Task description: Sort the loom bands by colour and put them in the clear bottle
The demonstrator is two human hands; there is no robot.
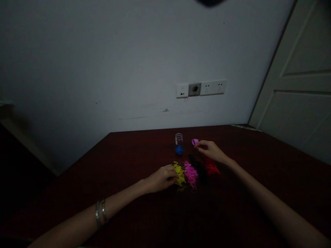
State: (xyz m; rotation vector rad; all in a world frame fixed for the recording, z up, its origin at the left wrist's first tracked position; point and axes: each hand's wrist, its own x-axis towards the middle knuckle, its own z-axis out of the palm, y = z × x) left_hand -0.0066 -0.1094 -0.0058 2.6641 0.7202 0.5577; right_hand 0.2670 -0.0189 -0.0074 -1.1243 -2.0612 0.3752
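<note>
Small piles of tiny elastic bands lie side by side on a dark red table (134, 151): yellow (179, 174), pink (190, 174), black (196, 162) and red (212, 167). My left hand (161, 178) rests at the yellow pile with fingers curled, touching it. My right hand (210, 150) reaches past the red pile and pinches a small pink cap (194, 141). A small clear jar (179, 143) with blue bands in its bottom stands upright just left of the cap.
A white wall with a row of power sockets (201, 89) rises behind the table. A pale door (300, 82) stands at the right. Two bracelets (100, 213) circle my left wrist. The room is dim.
</note>
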